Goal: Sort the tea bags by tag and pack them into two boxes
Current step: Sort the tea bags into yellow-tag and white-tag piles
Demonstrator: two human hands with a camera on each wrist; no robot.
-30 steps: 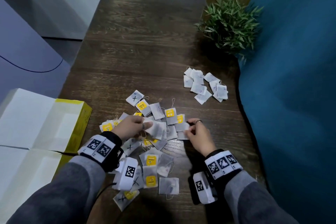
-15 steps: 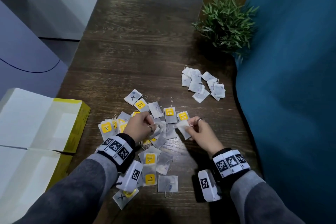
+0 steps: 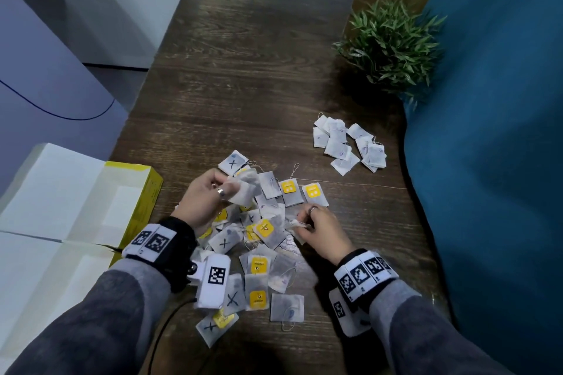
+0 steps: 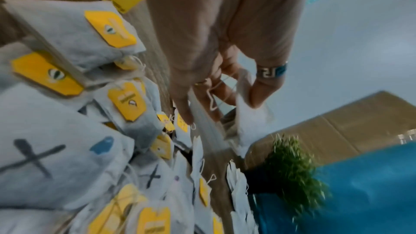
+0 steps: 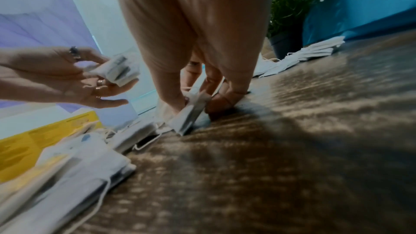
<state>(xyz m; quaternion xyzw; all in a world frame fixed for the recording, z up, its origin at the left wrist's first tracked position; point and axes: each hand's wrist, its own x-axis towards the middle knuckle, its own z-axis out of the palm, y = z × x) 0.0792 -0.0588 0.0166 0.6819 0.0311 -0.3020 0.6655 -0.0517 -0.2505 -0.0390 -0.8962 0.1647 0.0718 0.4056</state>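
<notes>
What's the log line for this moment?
left hand: holds tea bags | right hand: pinches tea bag | sorted pile: right, by plant | boxes: open

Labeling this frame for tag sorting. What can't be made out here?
- Head view: tag of the tea bags in the left hand is turned away.
- Head view: the bag pinched by the right hand is covered by fingers; the right wrist view is blurred.
- Head view: pen marks on the far pile are too small.
- Yellow box: cut off by the left edge.

Black hand-drawn X marks on several tea bags (image 3: 224, 242); print on yellow tags (image 3: 258, 265) too small to read.
</notes>
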